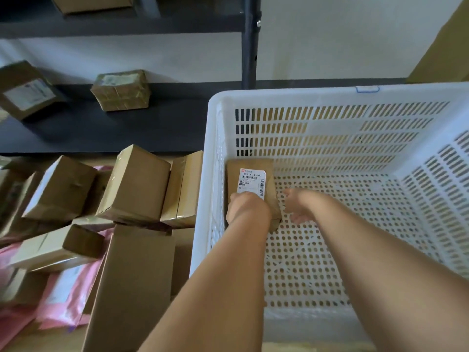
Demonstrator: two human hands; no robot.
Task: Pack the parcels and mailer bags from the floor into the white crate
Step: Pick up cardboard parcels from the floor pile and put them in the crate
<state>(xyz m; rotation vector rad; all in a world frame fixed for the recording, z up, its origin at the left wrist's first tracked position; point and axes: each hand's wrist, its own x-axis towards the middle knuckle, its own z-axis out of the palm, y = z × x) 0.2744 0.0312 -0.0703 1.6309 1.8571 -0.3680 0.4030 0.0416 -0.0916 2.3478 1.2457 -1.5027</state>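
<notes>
The left hand [247, 208] is gripping the near end of a stiff, probably light cardboard parcel [250, 174] lying inside the white crate [279, 94] just ahead of the hands, while the right hand [297, 207] is hovering loosely open beside it, its rigid edges offering firm holds.

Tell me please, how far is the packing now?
Barely started. Done: nothing is finished yet; the white crate holds only one labelled parcel. In hand: the left hand holds that parcel by the crate's left wall, on or near the bottom; the right hand is open beside it. Left: the cardboard parcels and pink mailer bags heaped to the crate's left.
</notes>
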